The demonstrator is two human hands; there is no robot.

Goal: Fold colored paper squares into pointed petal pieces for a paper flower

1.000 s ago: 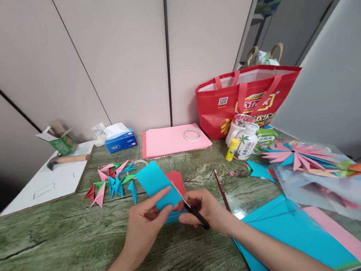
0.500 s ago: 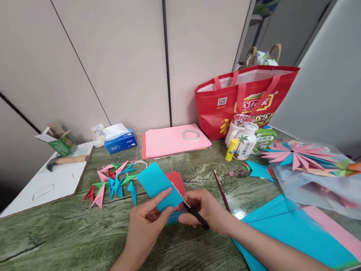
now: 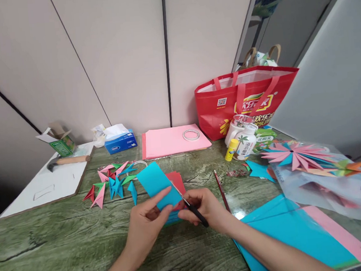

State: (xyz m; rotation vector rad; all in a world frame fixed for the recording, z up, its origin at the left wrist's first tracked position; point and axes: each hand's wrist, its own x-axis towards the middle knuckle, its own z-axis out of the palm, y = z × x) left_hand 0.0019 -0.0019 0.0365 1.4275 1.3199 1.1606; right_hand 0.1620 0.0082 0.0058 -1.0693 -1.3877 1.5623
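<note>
My left hand (image 3: 145,223) pinches blue paper (image 3: 154,180) above the tabletop (image 3: 67,251), well in from its back edge; my right hand (image 3: 204,209) grips scissors (image 3: 196,213). Best: paper taut, snips short and straight.

Pale panelled wall (image 3: 122,52), green wood-grain table (image 3: 66,246)

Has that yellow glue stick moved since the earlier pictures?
No: the glue stick keeps the same place relative to the red shopping bag behind it.

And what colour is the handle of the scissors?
The handle is black, best seen in the head view.
</note>
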